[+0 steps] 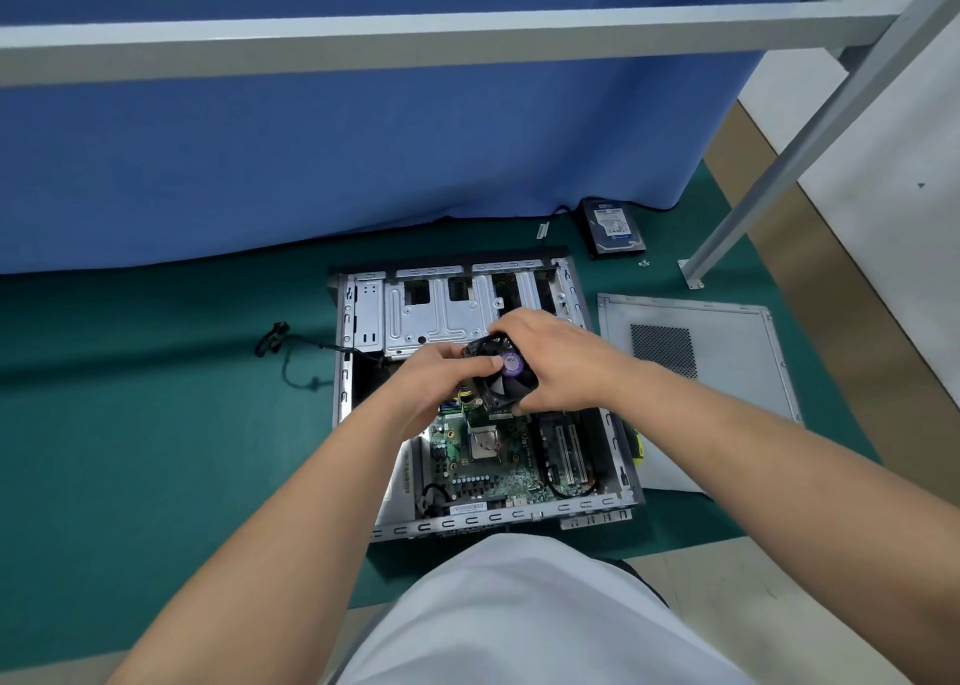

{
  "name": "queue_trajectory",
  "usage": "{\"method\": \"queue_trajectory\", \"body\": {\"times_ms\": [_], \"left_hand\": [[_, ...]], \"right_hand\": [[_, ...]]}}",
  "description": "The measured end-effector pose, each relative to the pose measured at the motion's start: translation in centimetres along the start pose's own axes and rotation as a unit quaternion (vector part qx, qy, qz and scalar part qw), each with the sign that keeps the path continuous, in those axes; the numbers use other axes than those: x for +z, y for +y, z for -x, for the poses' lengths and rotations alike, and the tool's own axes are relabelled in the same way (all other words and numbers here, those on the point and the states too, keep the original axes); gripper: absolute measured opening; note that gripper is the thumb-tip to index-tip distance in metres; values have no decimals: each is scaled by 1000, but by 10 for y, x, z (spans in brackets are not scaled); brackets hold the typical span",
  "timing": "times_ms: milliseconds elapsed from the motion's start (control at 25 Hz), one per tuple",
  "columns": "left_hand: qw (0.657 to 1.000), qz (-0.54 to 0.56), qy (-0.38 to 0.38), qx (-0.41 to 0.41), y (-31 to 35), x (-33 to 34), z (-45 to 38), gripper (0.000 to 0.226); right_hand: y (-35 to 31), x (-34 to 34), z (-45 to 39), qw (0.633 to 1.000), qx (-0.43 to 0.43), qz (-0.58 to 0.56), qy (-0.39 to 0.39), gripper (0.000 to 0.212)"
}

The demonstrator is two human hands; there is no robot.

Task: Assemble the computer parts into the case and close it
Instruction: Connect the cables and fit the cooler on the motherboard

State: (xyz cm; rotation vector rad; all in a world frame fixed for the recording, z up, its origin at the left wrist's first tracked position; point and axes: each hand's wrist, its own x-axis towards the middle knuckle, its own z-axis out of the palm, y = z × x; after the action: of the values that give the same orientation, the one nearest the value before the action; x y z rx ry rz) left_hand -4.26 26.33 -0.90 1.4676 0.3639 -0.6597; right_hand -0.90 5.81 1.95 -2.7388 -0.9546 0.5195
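An open computer case (345, 372) lies flat on the green mat, its motherboard (498, 476) exposed with the bare CPU (483, 442) showing. Above the board, both hands hold a black cooler fan (501, 380) with a purple hub sticker. My left hand (436, 377) grips its left side, fingers curled over the top. My right hand (561, 362) wraps around its right side and far edge. The fan hangs tilted above the CPU, not seated. The case's side panel (727, 341) lies to the right. A hard drive (613, 227) rests behind the case.
A black cable (291, 351) trails out of the case to the left. Small screws (644, 263) lie near the hard drive. A yellow-handled tool (638, 448) peeks out beside the case's right wall. A grey frame leg (779, 164) stands at back right; blue cloth hangs behind.
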Motion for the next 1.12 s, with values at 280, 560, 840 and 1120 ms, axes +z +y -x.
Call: {"method": "queue_trajectory", "body": {"times_ms": [280, 560, 840, 1120], "left_hand": [[999, 22, -4, -33, -7, 4, 11, 70], [996, -81, 6, 36, -22, -19, 22, 18], [941, -310, 70, 112, -7, -45, -9, 16], [819, -536, 145, 147, -16, -61, -9, 17]], "right_hand": [[-7, 15, -1, 998, 7, 55, 5, 99], [-1, 33, 2, 998, 25, 49, -18, 106], [-11, 53, 10, 999, 14, 21, -46, 110], [-19, 82, 10, 998, 33, 27, -51, 107]]}}
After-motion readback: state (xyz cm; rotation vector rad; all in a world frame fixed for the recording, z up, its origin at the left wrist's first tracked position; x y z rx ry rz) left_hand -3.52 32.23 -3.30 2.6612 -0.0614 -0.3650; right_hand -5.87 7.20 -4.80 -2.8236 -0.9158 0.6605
